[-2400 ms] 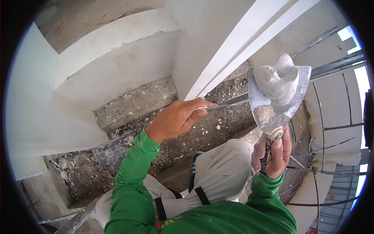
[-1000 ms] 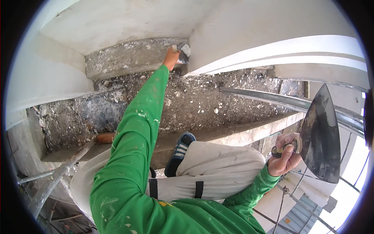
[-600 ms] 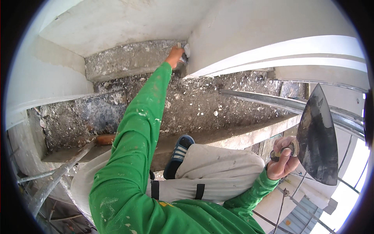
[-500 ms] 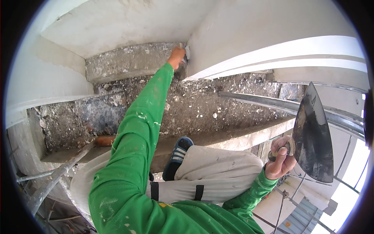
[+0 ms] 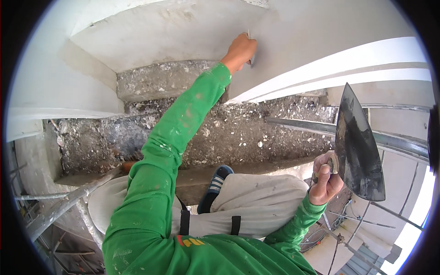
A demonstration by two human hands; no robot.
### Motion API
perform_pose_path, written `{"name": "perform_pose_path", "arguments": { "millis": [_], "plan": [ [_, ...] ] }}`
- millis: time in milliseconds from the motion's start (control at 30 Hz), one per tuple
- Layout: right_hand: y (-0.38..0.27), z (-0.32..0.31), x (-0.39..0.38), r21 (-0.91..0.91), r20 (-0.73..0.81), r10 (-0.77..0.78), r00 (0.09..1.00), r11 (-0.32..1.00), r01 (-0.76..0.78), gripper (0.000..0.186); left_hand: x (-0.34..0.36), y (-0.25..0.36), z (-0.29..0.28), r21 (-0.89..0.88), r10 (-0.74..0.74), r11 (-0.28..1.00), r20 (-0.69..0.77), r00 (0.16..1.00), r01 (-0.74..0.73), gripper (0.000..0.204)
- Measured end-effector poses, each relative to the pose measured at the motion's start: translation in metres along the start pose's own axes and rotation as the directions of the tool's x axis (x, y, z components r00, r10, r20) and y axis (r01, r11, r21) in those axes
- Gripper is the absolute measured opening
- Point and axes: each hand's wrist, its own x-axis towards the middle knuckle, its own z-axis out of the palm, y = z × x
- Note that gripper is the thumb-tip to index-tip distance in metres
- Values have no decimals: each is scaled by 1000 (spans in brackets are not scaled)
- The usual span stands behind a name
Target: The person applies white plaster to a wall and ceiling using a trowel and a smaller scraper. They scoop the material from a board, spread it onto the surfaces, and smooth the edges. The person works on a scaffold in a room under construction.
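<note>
My left hand (image 5: 240,49), at the end of an outstretched green sleeve, is closed on a scraper (image 5: 251,61) against the upper white wall (image 5: 302,36); the hand hides much of that tool. My right hand (image 5: 324,178) grips the handle of a wide pointed trowel (image 5: 357,146) at the right, its dark, smeared blade tilted up and facing the camera. The blade's other face is out of sight.
A narrow concrete ledge (image 5: 233,137) covered in plaster flakes runs below the walls. Metal bars (image 5: 298,124) and thinner rods (image 5: 408,220) cross at the right. Scaffold poles (image 5: 48,215) stand at lower left. My bent leg and sandal (image 5: 218,183) are below me.
My left hand went from near the middle to the wall corner, then up and rightward along the wall. The trowel, earlier loaded with white paste in view, has turned and shifted slightly left lately.
</note>
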Motion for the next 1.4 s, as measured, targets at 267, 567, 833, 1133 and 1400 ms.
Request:
{"name": "perform_pose_path", "arguments": {
  "millis": [267, 567, 833, 1133, 1400],
  "plan": [
    [-3, 9, 1, 89, -30, 5, 1000, 996, -3, 24, -43, 148, 0, 161, 49, 984, 136, 990, -71, 30],
    [-20, 40, 18, 159, 50, -53, 997, 986, 44, 31, -105, 207, -43, -339, 653, 730, 90, 752, -593, 22],
    [-58, 57, 12, 661, 258, 99, 961, 708, -250, 38, -199, 185, -41, -601, 618, 450, -325, 716, -661, 39],
    [-84, 51, -5, 639, 157, 152, 976, 738, -218, 29, -190, 114, -84, 81, 666, 367, 673, 322, -927, 35],
    [-54, 45, -5, 574, -369, 60, 928, 799, 177, 29, -97, -21, -77, -573, 224, 799, 2, 975, -183, 30]
  ]
}}
